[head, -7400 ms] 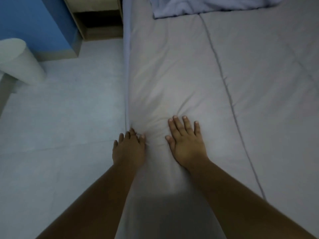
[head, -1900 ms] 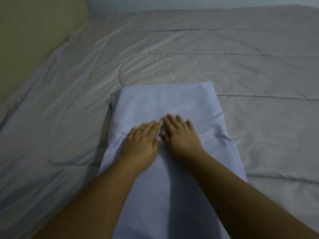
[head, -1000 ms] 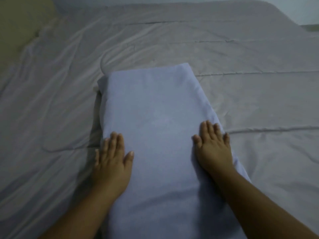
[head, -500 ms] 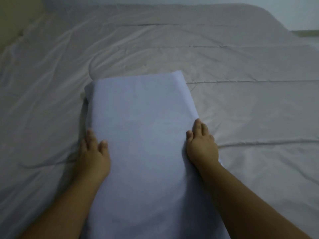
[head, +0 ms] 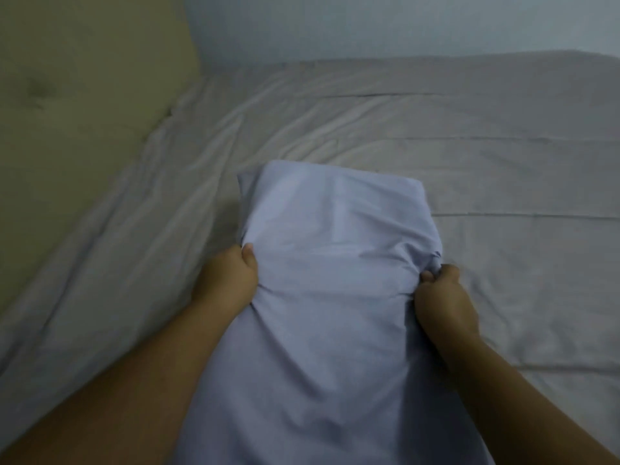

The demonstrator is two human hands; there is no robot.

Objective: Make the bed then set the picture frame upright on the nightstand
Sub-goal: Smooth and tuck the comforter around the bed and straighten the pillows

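A pale blue pillow [head: 335,280] lies lengthwise in front of me on the grey bedsheet [head: 486,169]. My left hand [head: 228,280] grips its left edge, thumb on top and fabric bunched under it. My right hand [head: 443,297] grips the right edge, fingers curled into the cloth. The pillow's middle is pinched in between the two hands and its near end runs out of the frame's bottom. The sheet is wrinkled to the left of the pillow. No picture frame or nightstand is in view.
A padded beige headboard [head: 77,105] stands at the left, against the bed. A pale wall [head: 369,25] runs behind the far edge of the bed. The sheet stretches flat to the right with stitched seam lines.
Both hands went from lying flat beside the pillow's edges to gripping them, bunching the fabric. The view swung left, bringing the headboard into sight.
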